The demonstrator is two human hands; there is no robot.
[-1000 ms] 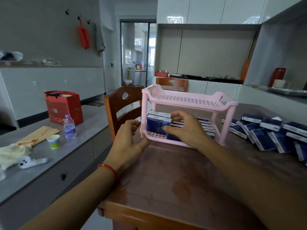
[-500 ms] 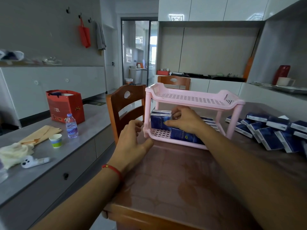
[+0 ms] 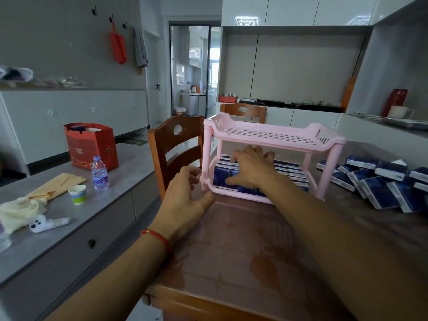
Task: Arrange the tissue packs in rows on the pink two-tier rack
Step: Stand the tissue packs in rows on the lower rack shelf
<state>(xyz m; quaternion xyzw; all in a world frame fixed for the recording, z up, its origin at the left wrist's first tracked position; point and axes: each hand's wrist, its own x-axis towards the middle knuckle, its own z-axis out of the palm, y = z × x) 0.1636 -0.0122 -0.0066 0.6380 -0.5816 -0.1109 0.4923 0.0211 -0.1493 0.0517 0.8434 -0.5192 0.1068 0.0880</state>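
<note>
Two tiers on the pink rack (image 3: 266, 133), slotted plastic trays on four posts, sitting on the brown table (image 3: 243, 251). Top tier is holding nothing. Bottom tier is carrying dark blue tissue packs (image 3: 289, 170) with white edges, lying in rows; one pack (image 3: 223, 176) is standing at the left front end. Right hand (image 3: 251, 169) is reaching into the lower tier, fingers spread flat over that end pack and its neighbours, thumb pressing the front face; grip looks loose, pressing rather than clamped. Left hand (image 3: 187, 195) is resting just beside the rack's left front post, fingers curled and open, holding nothing, thumb touching or nearly touching the base. Loose pile of packs (image 3: 379, 181) is lying on the table right of the rack. Red gift bag (image 3: 91, 144) is standing on the grey counter to the left, open-topped, contents unclear.
</note>
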